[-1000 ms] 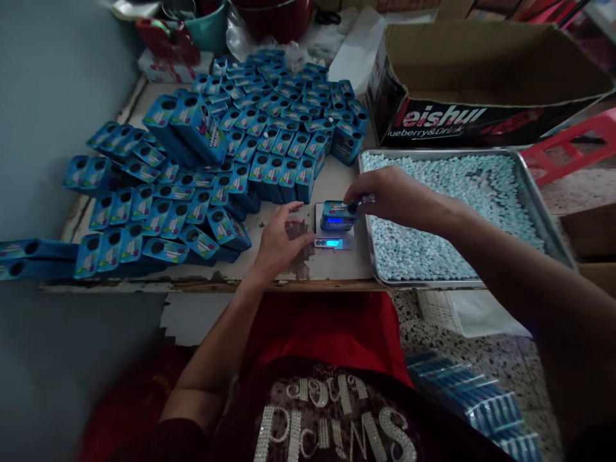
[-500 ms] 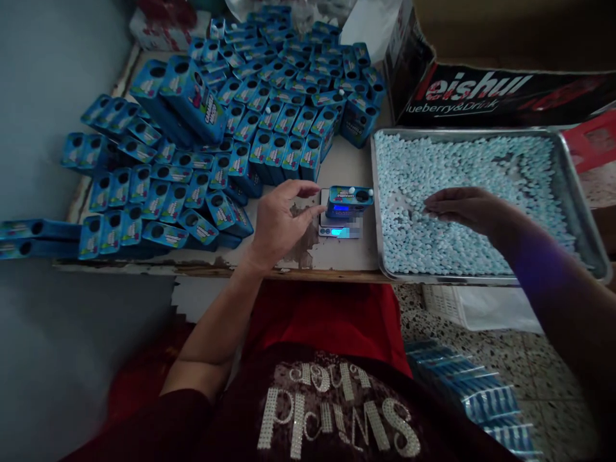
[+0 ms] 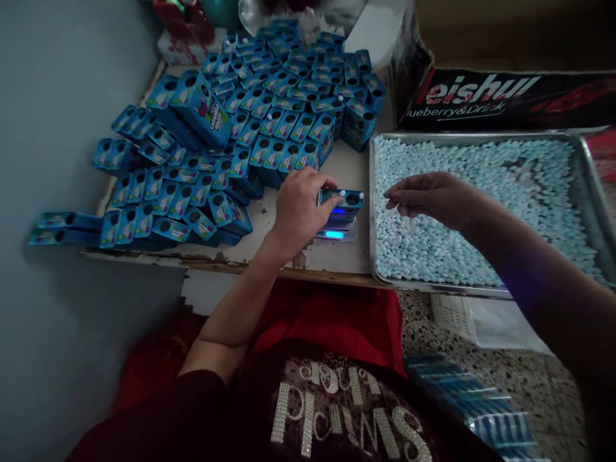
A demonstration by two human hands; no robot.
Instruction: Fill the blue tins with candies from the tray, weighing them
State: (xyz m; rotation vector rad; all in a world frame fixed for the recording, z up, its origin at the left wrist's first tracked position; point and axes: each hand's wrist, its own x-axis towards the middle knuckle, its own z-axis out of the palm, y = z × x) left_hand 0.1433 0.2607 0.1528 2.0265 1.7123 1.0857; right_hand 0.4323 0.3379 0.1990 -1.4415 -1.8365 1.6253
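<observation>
My left hand (image 3: 304,208) grips the left end of a blue candy box (image 3: 353,199) between thumb and fingers. The box stands upright on a small digital scale (image 3: 349,235) with a lit blue display, and a white candy shows on its top. My right hand (image 3: 423,196) is over the left part of a metal tray (image 3: 373,250). Its fingertips are pinched together; whatever they hold, if anything, is hidden. Small pale blue and white candies (image 3: 443,256) cover most of the tray's bottom.
Many blue boxes (image 3: 269,131) with round holes in their tops crowd the table's left and back. Two taller boxes (image 3: 199,112) lean over them. Behind the tray stands an open cardboard carton (image 3: 500,96). Blue packs in clear wrap (image 3: 476,404) lie on the floor at right.
My left hand has moved right and closed on the end of the box on the scale. The right hand has shifted left over the tray, toward the scale.
</observation>
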